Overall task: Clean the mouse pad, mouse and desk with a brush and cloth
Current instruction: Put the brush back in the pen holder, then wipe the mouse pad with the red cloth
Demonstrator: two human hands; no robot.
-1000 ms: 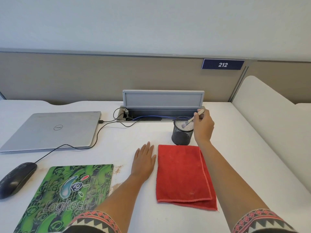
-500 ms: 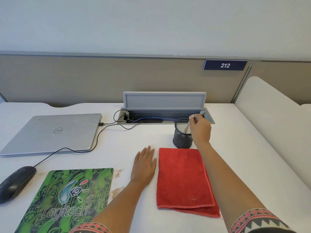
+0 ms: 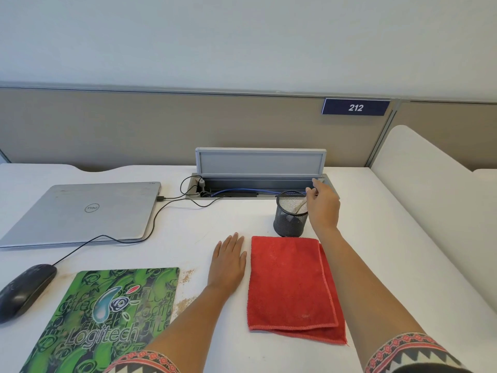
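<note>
A white brush (image 3: 301, 204) stands tilted inside the black mesh pen cup (image 3: 290, 223), head down. My right hand (image 3: 322, 208) reaches over the cup's right rim and pinches the top of the brush handle. My left hand (image 3: 228, 262) rests flat on the white desk (image 3: 390, 265), just left of the folded red cloth (image 3: 290, 284). The green Logitech mouse pad (image 3: 107, 313) lies at the front left, with the black mouse (image 3: 24, 289) beside it on the left. Brown crumbs (image 3: 185, 275) are scattered along the pad's right edge.
A shut silver laptop (image 3: 80, 211) sits at the back left, its cable running to the open grey cable box (image 3: 259, 162) behind the cup. The mouse cord crosses the desk. A white side partition (image 3: 430, 197) bounds the right.
My right hand has lowered the brush from above the cup's rim down into the cup. My left hand and the cloth have stayed in place.
</note>
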